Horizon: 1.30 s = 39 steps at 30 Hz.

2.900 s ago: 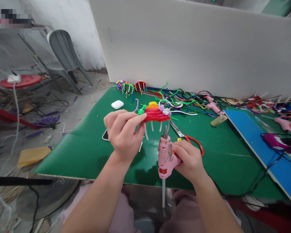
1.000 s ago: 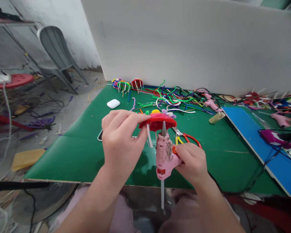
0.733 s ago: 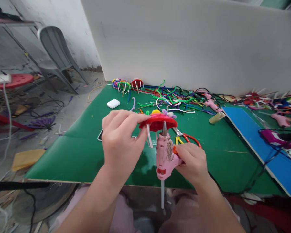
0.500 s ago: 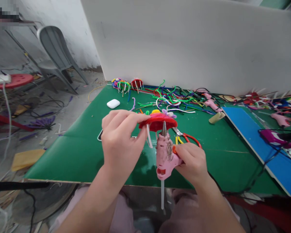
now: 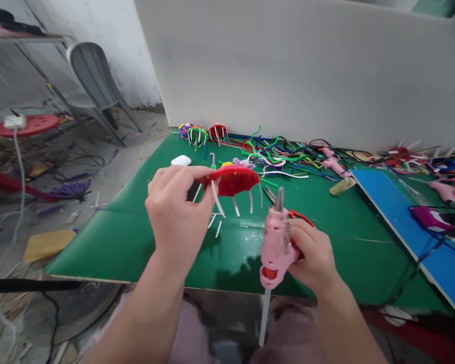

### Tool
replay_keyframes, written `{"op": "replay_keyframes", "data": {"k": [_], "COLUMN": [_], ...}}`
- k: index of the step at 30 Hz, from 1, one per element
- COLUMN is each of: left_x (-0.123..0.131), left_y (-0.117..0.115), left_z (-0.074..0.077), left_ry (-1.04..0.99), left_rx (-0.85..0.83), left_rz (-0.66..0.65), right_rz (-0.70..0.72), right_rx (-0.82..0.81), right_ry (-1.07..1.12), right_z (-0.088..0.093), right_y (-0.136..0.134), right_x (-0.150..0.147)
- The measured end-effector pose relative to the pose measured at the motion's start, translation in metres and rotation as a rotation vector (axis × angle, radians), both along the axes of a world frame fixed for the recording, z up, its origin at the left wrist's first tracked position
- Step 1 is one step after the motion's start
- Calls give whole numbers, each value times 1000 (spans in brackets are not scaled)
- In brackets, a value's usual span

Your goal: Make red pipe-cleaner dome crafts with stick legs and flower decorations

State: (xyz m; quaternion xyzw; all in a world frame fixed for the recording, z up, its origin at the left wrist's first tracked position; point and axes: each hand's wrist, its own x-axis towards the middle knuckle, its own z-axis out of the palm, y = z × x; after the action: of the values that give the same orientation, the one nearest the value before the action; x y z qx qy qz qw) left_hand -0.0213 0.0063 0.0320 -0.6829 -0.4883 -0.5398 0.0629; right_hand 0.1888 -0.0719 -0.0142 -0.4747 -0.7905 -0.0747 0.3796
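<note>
My left hand [image 5: 180, 210] pinches the left edge of a red fuzzy disc [image 5: 237, 182], holding it tilted above the table. White strips hang from the disc's rim, and yellow and purple fuzzy pieces show on its top. In my right hand [image 5: 313, 255] is a pink hot glue gun [image 5: 276, 242], nozzle up, with a glue stick coming out of its lower end. The nozzle is apart from the disc, to its right. Behind the gun lie scissors with red handles [image 5: 302, 218], partly hidden by it and my hand.
Colourful pipe cleaners [image 5: 269, 156] lie heaped at the back of the green table [image 5: 109, 237], near small finished-looking fuzzy pieces [image 5: 195, 134]. A white case [image 5: 181, 160] sits left of them. A blue board [image 5: 398, 217] and cables occupy the right; more pink glue guns [image 5: 335, 166] rest behind.
The glue gun has moved right and down, away from the disc's underside. My left hand has shifted the disc slightly left and up, showing more hanging white strips.
</note>
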Motion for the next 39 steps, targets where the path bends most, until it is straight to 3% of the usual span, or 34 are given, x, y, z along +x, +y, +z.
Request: {"op": "replay_keyframes", "data": {"k": [4,10,14,18,21,23,25,27,29,33,39], "left_x": [-8,-20,-22,-22,-25,-27,-28,-27,-25,-23,-23], "left_y": [10,20,22,22,23,24,24,23,20,17,18], "left_z": [-4,-7,-8,-6,-4,-2,-1,0,1,1,1], "left_ry": [9,-6,-8,-34,-51,-68,-74,-76,-80,-79,-85], "left_rx": [38,66,106,105,96,88,80,82,86,98,114], "left_rz": [21,59,57,64,62,63,60,65,78,63,38], "right_rz": [-252,-583,-648,-503,-431,-389,-169,76,194,271,295], "right_rx": [28,-352,-474,-487,-323,-133,-55,-151,-194,-231,-232], "right_ry": [43,-152,-237,-227,-187,-159,-170,-251,-334,-479,-536], "right_z": [-5,-25,-40,-49,-43,-36,-29,-28,-30,-43,-55], "right_y": [5,24,33,33,30,29,31,36,43,59,71], "right_x": [19,55,67,77,69,48,18,-14,-41,-64,-67]}}
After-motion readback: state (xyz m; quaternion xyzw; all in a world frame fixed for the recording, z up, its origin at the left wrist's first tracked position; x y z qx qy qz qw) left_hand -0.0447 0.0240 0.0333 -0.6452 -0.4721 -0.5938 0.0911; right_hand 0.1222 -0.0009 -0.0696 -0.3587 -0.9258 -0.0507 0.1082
